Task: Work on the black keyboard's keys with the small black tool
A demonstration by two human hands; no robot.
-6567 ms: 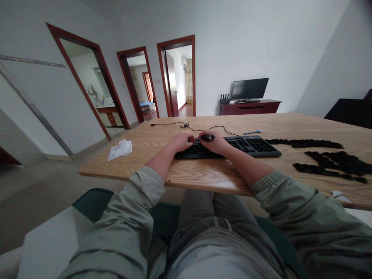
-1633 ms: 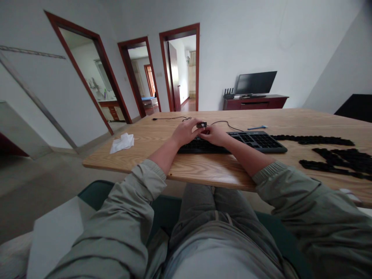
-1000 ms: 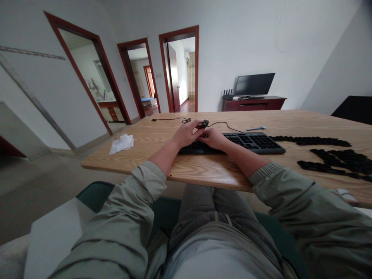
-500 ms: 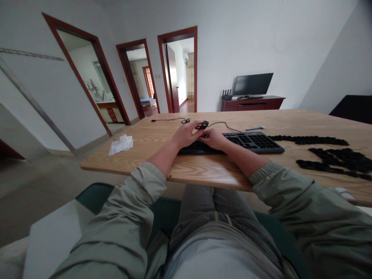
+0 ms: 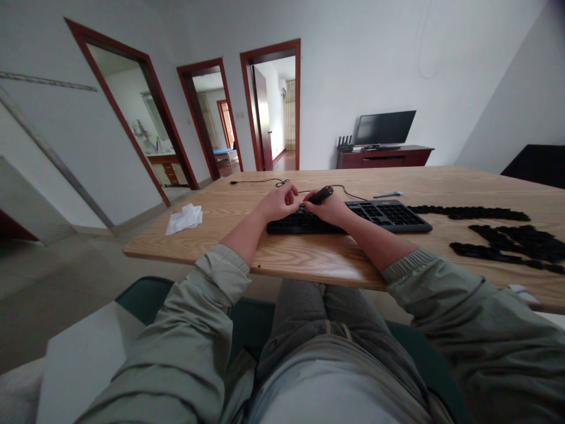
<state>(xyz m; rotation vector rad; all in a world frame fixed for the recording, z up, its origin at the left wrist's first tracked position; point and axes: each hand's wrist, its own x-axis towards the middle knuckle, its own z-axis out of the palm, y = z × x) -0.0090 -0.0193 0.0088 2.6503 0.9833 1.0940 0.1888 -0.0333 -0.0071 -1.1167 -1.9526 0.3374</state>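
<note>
R hand [image 5: 329, 206] over mid kbd, grip closed round blk tool [image 5: 321, 195]; thick end slants up & to R, low end by L fingertips, tip too small to make out. L hand [image 5: 276, 206] at L end of kbd, fingers curled, thumb nr index; can't tell if its grip pinches anything.

Blk kbd [image 5: 388, 217] flat on wood desk [image 5: 212, 238], nr front edge, L half partly hidden under both hands. Cord [image 5: 253, 181] on desk behind it, small tangle just past L hand, plug at far L end. Blue stick [image 5: 388, 194] lies behind kbd, R half.

R of kbd: row of small blk pcs [image 5: 472, 212], start just beside kbd end; bigger blk batch [image 5: 521, 240] nearer front, uneven rows. White tissue [image 5: 184, 219], crumpled, L side of desk, well apart from kbd. Backgd: TV [image 5: 385, 128] on red-brn cabinet [image 5: 384, 158].
</note>
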